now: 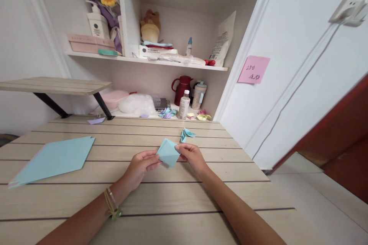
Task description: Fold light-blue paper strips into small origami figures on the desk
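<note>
A small folded piece of light blue paper (169, 154), roughly diamond-shaped, is held up between both hands over the wooden table. My left hand (140, 166) pinches its left corner between thumb and fingers. At the right corner my right hand (192, 157) grips the paper, thumb in front and fingers behind. Just beyond the hands lies a folded blue paper figure (186, 134) on the tabletop. A stack of light blue sheets (57, 159) with a pink edge rests flat at the left.
A raised wooden shelf (54, 84) on black legs stands at the back left. Along the back are a clear bottle (184, 105), a dark red jug (182, 90), a tumbler (199, 95), and several folded papers (167, 113). A purple paper piece (96, 121) lies near the shelf leg.
</note>
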{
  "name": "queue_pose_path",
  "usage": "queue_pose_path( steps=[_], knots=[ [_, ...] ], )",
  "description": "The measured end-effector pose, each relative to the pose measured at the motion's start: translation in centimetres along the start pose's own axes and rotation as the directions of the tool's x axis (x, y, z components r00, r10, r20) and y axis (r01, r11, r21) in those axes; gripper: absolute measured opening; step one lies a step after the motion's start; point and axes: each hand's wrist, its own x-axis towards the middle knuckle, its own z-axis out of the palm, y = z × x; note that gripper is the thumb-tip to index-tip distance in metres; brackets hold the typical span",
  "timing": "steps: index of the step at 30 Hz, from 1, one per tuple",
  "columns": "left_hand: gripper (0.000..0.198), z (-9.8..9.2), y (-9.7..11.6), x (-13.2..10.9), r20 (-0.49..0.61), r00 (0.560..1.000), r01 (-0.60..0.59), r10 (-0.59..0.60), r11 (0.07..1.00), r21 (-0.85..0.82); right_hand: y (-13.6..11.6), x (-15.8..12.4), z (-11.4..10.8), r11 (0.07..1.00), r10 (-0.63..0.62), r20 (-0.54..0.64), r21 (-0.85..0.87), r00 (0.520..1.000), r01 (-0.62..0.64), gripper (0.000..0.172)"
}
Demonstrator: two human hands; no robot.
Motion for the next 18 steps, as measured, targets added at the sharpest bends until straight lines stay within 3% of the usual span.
queue_pose_path(
  steps=[11, 18],
  knots=[
    [0.024, 0.25, 0.28, -0.08, -0.074, 0.997, 0.016, -0.020, 0.999, -0.046, 0.07, -0.01, 0.18, 0.999, -0.032, 0.055, 0.027, 0.998, 0.030, 0.030],
    [0.026, 0.30, 0.07, -0.04, -0.104, 0.991, -0.089, 0.083, 0.995, -0.052, -0.18, -0.34, 0.60, 0.999, -0.037, 0.052, -0.030, 0.998, 0.038, 0.041]
  ],
)
